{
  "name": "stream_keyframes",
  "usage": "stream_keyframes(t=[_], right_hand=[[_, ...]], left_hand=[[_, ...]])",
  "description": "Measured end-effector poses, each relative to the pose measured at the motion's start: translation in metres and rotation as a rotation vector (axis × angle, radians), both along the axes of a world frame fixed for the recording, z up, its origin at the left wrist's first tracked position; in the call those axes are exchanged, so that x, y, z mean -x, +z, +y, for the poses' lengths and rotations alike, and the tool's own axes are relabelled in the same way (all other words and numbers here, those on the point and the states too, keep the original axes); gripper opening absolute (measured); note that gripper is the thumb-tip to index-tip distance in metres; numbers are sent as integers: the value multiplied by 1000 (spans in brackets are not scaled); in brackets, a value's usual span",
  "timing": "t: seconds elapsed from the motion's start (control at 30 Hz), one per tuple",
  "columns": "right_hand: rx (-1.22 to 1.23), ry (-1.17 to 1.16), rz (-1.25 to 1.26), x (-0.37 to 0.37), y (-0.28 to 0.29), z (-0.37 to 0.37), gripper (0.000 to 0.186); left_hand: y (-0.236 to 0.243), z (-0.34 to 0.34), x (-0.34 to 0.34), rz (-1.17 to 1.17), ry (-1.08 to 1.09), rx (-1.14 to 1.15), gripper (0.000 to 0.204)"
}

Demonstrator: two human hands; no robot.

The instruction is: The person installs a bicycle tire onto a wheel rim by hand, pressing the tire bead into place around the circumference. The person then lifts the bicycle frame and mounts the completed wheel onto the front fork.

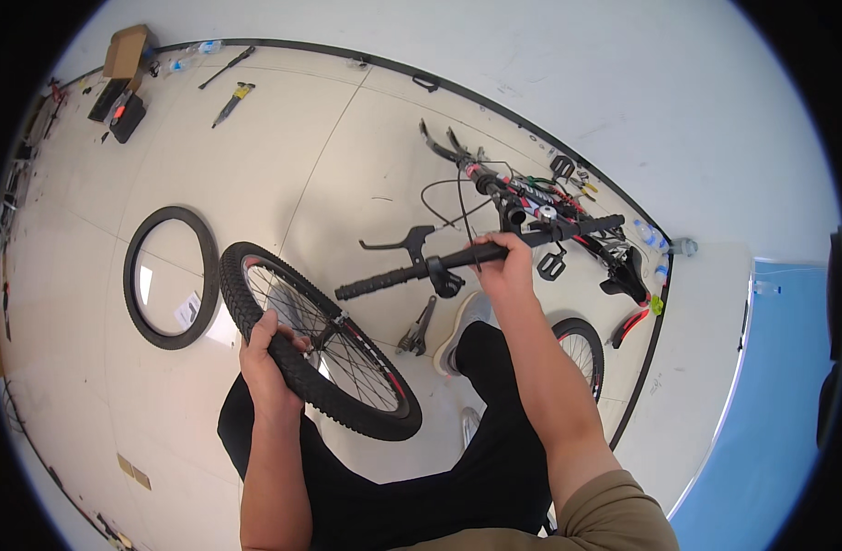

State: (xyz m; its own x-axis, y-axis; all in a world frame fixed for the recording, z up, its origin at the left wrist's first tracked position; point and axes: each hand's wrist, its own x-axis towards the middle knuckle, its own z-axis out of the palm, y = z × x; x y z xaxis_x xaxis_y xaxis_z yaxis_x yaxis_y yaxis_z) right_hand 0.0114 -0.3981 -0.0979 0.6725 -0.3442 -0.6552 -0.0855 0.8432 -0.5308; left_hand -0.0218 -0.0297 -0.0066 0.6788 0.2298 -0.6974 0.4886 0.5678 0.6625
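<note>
My left hand (272, 363) is closed around the knobbly tyre of a spoked bicycle wheel (384, 422), which leans over the floor in front of my legs. With my right hand (503, 264) I grip the black handlebar (568, 231) near its middle. A brake lever (398, 242) and cables are fixed to the bar. Beyond it lies the bicycle frame (531, 193), with its fork (444, 147) pointing away and its saddle (627, 275) to the right. The fingers of my left hand reach in over the rim, partly hidden by the tyre.
A loose tyre (136, 308) lies flat at the left. A crank arm (419, 329) is on the floor by my shoe (459, 335); another wheel (582, 354) is beside my right leg. Along the walls are an open cardboard box (127, 53), a yellow-handled tool (232, 103) and plastic bottles (650, 236).
</note>
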Motion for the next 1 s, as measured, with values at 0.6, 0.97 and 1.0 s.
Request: stream_keyframes(t=[0.6, 0.97, 1.0], right_hand=[[439, 341, 357, 69, 178, -84, 12], [508, 592, 395, 39, 210, -133, 6], [505, 586, 390, 36, 211, -134, 6]], left_hand=[[-2, -3, -3, -8, -31, 10, 28], [-1, -4, -9, -17, -156, -55, 33], [0, -5, -10, -31, -170, -73, 33]])
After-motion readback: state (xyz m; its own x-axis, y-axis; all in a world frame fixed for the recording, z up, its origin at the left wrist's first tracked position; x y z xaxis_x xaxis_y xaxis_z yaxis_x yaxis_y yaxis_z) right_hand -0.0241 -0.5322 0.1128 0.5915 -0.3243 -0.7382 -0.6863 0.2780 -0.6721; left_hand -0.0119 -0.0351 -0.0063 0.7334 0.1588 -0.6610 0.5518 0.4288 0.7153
